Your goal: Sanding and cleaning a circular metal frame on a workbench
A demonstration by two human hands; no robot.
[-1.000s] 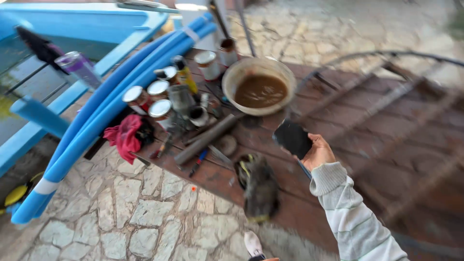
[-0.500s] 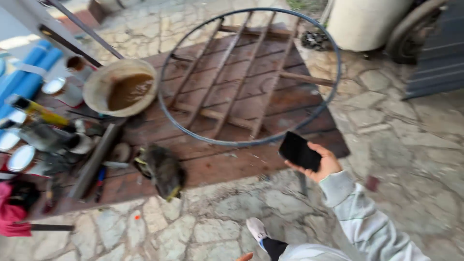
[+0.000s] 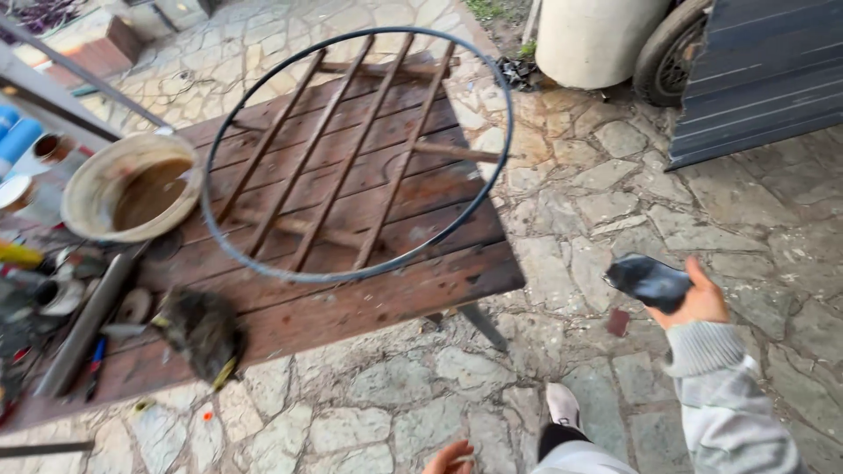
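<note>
My right hand [image 3: 700, 305], in a grey sleeve, grips a black phone [image 3: 648, 281] held out over the stone paving, to the right of the wooden table [image 3: 378, 294]. The phone lies tilted and nearly flat in my fingers. A round metal hoop with bars across it [image 3: 351, 149] rests on the tabletop. Only the fingers of my left hand [image 3: 450, 458] show at the bottom edge, and I cannot see whether they hold anything. My white shoe [image 3: 562, 405] stands on the paving below.
The table's left end holds a tan bowl of brown liquid [image 3: 97, 189], a grey metal pipe [image 3: 83, 325], a dirty glove [image 3: 204, 329] and several tins. A pale barrel [image 3: 597, 39], a tyre [image 3: 663, 48] and a dark metal gate [image 3: 764, 70] stand at the far right.
The view has swung right, off the blue boat and tins towards the paving. My right hand has carried the phone away from the table and out to the right.
</note>
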